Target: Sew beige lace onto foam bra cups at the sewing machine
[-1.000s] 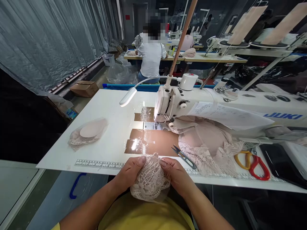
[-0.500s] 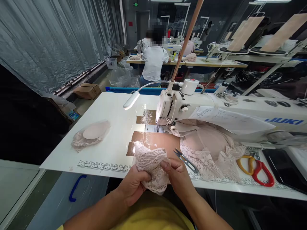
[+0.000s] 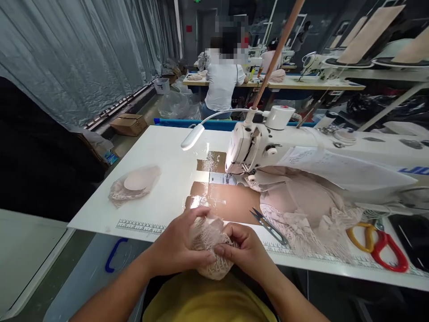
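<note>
Bunched between my two hands is a pale pink lace piece (image 3: 212, 243), held over the front edge of the sewing table (image 3: 167, 147). My left hand (image 3: 181, 243) wraps its left side, thumb across the front and fingers behind. On the right, my right hand (image 3: 243, 246) pinches the lace between thumb and fingers. Thread snips (image 3: 270, 227) lie just beyond my right hand. More pink lace and mesh fabric (image 3: 304, 205) is heaped beneath the arm of the white sewing machine (image 3: 261, 143). Another lace piece with an oval pad (image 3: 136, 181) rests at the table's left.
Red-handled scissors (image 3: 390, 252) with a yellow loop and a black phone-like slab (image 3: 412, 237) lie at the right. A small lamp (image 3: 192, 136) reaches over the table from the machine. Ahead, a person in a white shirt (image 3: 223, 85) sits at another table. A cardboard box (image 3: 129, 124) stands on the floor.
My left hand has shifted up and around the lace piece, which is now bunched into a rounder shape. My right hand's fingers have curled in. The view has turned slightly right to left.
</note>
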Demonstrator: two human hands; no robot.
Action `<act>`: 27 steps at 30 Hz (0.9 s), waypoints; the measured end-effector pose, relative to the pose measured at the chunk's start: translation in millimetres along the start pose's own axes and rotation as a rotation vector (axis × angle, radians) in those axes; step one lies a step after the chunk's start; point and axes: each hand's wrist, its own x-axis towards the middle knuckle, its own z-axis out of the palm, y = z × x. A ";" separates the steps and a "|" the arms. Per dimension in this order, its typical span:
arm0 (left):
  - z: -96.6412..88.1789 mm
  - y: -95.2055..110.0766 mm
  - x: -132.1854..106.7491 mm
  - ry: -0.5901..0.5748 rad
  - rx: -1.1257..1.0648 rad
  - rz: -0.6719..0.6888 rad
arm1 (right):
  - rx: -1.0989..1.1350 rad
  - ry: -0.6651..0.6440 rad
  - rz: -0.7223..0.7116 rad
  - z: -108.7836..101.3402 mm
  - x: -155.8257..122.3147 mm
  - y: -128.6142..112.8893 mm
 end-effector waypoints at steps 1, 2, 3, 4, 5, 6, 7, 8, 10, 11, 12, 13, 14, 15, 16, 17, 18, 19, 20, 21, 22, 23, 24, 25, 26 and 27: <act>2.4 0.3 2.7 -0.045 -0.011 -0.028 | -0.045 -0.014 -0.018 2.0 0.2 0.9; 5.5 -0.8 4.5 -0.082 -0.039 -0.048 | -0.083 -0.014 -0.042 3.0 0.2 1.5; 8.8 -2.9 5.4 -0.107 -0.068 -0.061 | -0.114 -0.008 -0.068 3.2 0.0 1.6; 11.6 -5.2 5.6 -0.124 -0.087 -0.069 | -0.139 0.005 -0.096 2.8 -0.3 1.3; 13.9 -7.2 5.3 -0.133 -0.097 -0.073 | -0.161 0.023 -0.125 2.3 -0.9 0.5; 15.3 -8.6 4.9 -0.140 -0.099 -0.070 | -0.178 0.047 -0.150 1.8 -1.4 -0.5; 16.1 -9.1 4.6 -0.148 -0.097 -0.063 | -0.190 0.078 -0.167 1.6 -1.9 -1.5; 16.4 -8.9 4.8 -0.158 -0.092 -0.049 | -0.196 0.112 -0.172 1.7 -2.3 -2.4; 15.6 -6.9 6.3 -0.167 -0.058 -0.016 | -0.192 0.160 -0.164 2.2 -2.6 -3.2; 14.9 -5.7 7.4 -0.162 -0.028 -0.004 | -0.193 0.172 -0.155 2.4 -2.5 -3.0; 14.0 -4.5 8.7 -0.154 0.010 0.003 | -0.203 0.181 -0.144 2.5 -2.3 -2.4; 13.0 -3.7 10.0 -0.144 0.053 0.008 | -0.222 0.187 -0.135 2.5 -2.1 -1.6; 12.0 -3.0 11.2 -0.133 0.098 0.011 | -0.247 0.194 -0.126 2.3 -2.0 -0.6; 11.1 -2.6 12.2 -0.127 0.140 0.016 | -0.274 0.203 -0.118 2.3 -1.9 0.5; 10.3 -2.3 13.0 -0.125 0.172 0.022 | -0.298 0.212 -0.111 2.4 -1.9 1.6; 9.8 -2.0 13.7 -0.126 0.194 0.028 | -0.317 0.219 -0.107 2.8 -2.0 2.6; 9.6 -1.5 14.2 -0.127 0.208 0.036 | -0.328 0.226 -0.105 3.5 -2.3 3.5; 9.7 -1.0 14.6 -0.129 0.213 0.042 | -0.332 0.227 -0.105 4.4 -2.6 4.2; 10.3 -0.4 14.9 -0.132 0.207 0.049 | -0.331 0.224 -0.105 5.3 -3.1 4.9; 11.1 0.2 15.0 -0.137 0.191 0.054 | -0.327 0.218 -0.103 6.0 -3.5 5.4; 12.1 0.6 15.1 -0.143 0.166 0.054 | -0.323 0.210 -0.102 6.2 -4.0 5.7; 13.2 0.7 15.2 -0.150 0.134 0.049 | -0.321 0.197 -0.098 5.6 -4.3 5.7; 14.3 0.4 15.2 -0.157 0.098 0.038 | -0.318 0.176 -0.090 4.1 -4.6 5.2; 15.4 -0.3 15.2 -0.161 0.056 0.021 | -0.309 0.146 -0.080 1.6 -4.6 4.4; 16.3 -1.3 15.2 -0.160 0.012 0.000 | -0.290 0.114 -0.072 -1.7 -4.5 3.1; 17.1 -2.6 15.3 -0.155 -0.034 -0.023 | -0.258 0.082 -0.067 -5.5 -4.2 1.4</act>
